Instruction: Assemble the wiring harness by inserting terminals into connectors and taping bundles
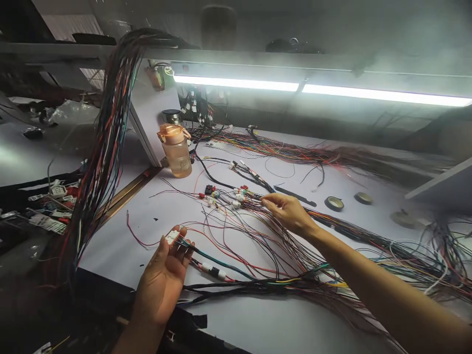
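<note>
My left hand (167,275) holds a white connector (172,237) between thumb and fingers at the table's near left; dark and green wires run from it to the right. Over the middle of the table, my right hand (285,211) has its thumb and fingers pinched together at thin wires beside a cluster of small connectors (239,196). What lies between those fingertips is too small to name. Below, a thick wire bundle (258,286) with white and black inline connectors (214,270) crosses the white table (114,250).
An orange-lidded bottle (177,155) stands at the back left. A long wire bundle (110,118) hangs from the shelf at left. More wires (287,151) lie along the back. Tape rolls (334,203) sit at right, near a black strip (295,195). A lit tube (236,82) hangs above.
</note>
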`<action>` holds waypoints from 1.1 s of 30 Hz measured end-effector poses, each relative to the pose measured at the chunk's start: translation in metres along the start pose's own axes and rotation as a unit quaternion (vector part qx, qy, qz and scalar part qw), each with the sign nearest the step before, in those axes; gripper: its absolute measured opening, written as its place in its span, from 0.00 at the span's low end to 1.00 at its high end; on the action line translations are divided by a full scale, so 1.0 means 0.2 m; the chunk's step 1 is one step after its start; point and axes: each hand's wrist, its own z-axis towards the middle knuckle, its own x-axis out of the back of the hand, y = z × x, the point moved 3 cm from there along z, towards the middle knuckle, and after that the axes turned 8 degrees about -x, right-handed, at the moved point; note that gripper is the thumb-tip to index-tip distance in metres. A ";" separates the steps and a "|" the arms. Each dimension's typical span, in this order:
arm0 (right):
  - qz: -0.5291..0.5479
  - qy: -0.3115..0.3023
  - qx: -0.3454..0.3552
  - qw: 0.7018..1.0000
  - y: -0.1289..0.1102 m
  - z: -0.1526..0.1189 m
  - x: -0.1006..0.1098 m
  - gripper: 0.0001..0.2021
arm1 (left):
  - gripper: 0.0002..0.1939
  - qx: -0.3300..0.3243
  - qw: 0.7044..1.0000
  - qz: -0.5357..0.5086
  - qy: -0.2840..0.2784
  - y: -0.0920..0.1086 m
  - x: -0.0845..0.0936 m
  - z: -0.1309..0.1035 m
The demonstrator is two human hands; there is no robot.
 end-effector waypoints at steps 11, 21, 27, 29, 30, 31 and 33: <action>-0.195 0.032 -0.048 0.979 -0.11 0.62 -0.24 0.16 | 0.12 0.032 0.999 -0.018 -0.013 0.00 0.05 0.04; -0.278 0.002 -0.074 0.958 -0.10 0.79 -0.37 0.12 | 0.13 0.045 0.999 -0.026 0.006 -0.01 0.05 0.02; -0.226 -0.026 -0.024 0.973 -0.13 0.71 -0.31 0.14 | 0.12 0.048 0.999 -0.022 0.004 -0.01 0.07 0.04; -0.211 -0.029 -0.002 0.977 -0.13 0.68 -0.30 0.14 | 0.12 0.059 0.998 -0.023 0.000 -0.02 0.08 0.05; -0.205 -0.028 0.008 0.978 -0.14 0.67 -0.30 0.13 | 0.12 0.060 0.998 -0.022 -0.001 -0.02 0.09 0.06; -0.200 -0.025 0.018 0.979 -0.14 0.66 -0.30 0.13 | 0.12 0.060 0.998 -0.020 -0.003 -0.02 0.10 0.07; -0.191 -0.019 0.034 0.981 -0.13 0.64 -0.31 0.14 | 0.13 0.057 0.998 -0.011 -0.008 -0.02 0.11 0.08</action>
